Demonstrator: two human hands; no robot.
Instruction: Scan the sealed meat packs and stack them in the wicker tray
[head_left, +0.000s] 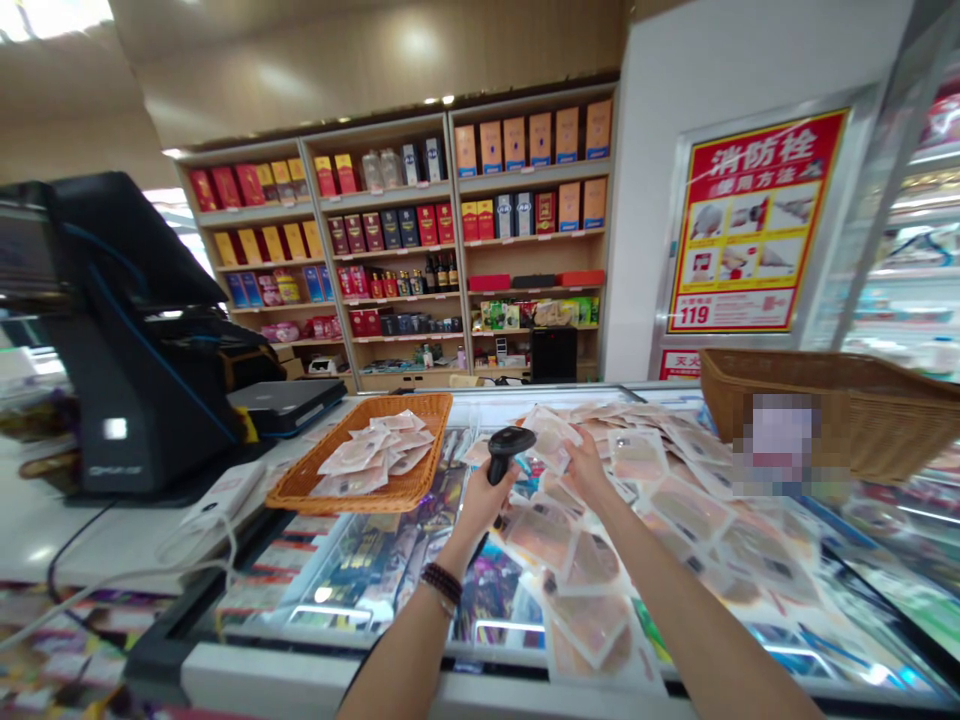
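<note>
My left hand (pixel 484 492) is wrapped round the handle of a black barcode scanner (pixel 511 440), held upright over the glass top with its head turned toward my right. Close beside it, my right hand (pixel 589 465) pinches a flat, clear plastic packet (pixel 551 437) in front of the scanner head. The packet's contents are too blurred to name. Many similar packets (pixel 592 620) lie spread and overlapping on the glass, under and to the right of my hands. To the left, an orange wicker basket (pixel 281 492) holds a small heap of the same packets (pixel 382 450).
The glass-topped freezer (pixel 337 600) shows colourful packs inside. A black checkout terminal (pixel 142 380) and a white cable (pixel 232 550) are at left. At right stands a brown wicker basket (pixel 892 420). Shelves (pixel 397 250) of boxes line the back wall, left of a red poster (pixel 750 225).
</note>
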